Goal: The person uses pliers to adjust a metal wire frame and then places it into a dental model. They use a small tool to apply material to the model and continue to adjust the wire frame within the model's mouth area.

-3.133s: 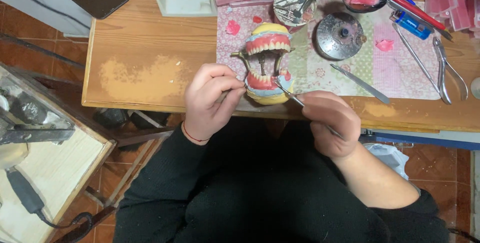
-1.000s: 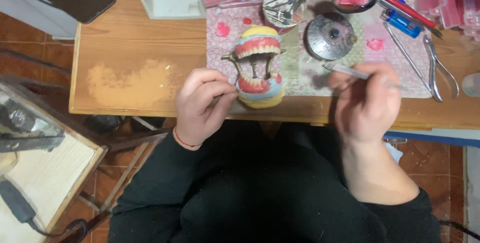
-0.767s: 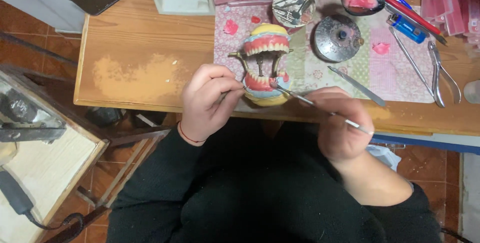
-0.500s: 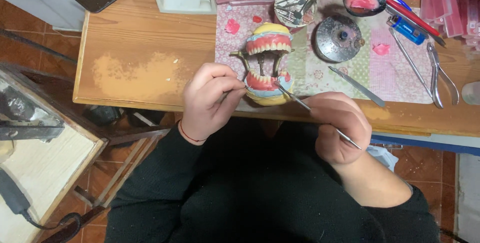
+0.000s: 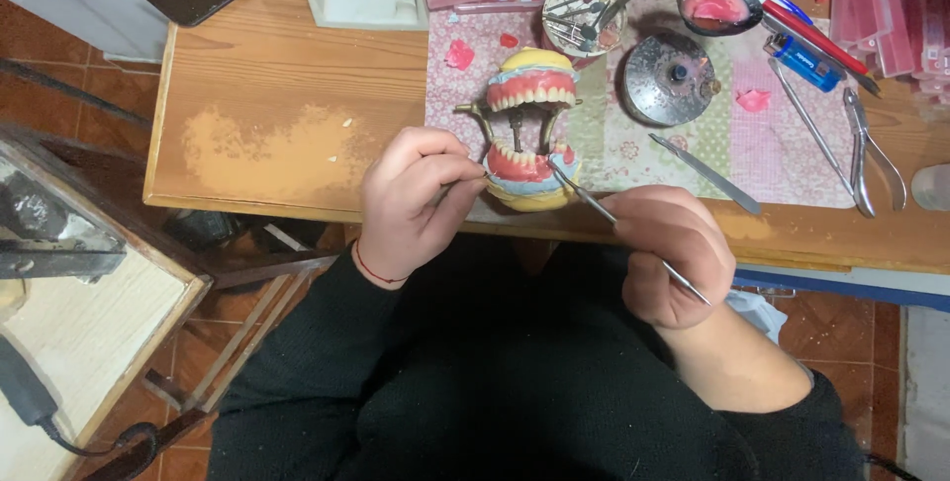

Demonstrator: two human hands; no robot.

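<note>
1. Head view, hands. Your left hand (image 5: 416,199) rests at the near edge of the desk (image 5: 277,95), fingers curled closed against the side of the denture model (image 5: 529,130), steadying it. Your right hand (image 5: 673,253) has its fingers pinched shut on a thin metal instrument (image 5: 623,229), held like a pen, its tip touching the pink wax of the lower arch.

2. Head view, work piece. The denture model stands open on its hinged metal frame near the middle of the desk's near edge, on a patterned mat (image 5: 633,135). The upper arch is tilted back and the lower arch faces you.

3. Head view, technique. To work well here, keep the left hand braced on the desk so the model cannot rock. Use short, light strokes of the tip along the gum line. Rest the right wrist against the desk edge for control.

4. Head view, surroundings. On the mat lie a round metal burner (image 5: 673,80) and a flat spatula (image 5: 708,174). Pliers (image 5: 871,154) lie toward the right edge.

5. Head view, limits. The exact contact of the tip with the teeth is too small to judge. The left fingertips are partly hidden behind the model. Trays at the far edge are cut off.
</note>
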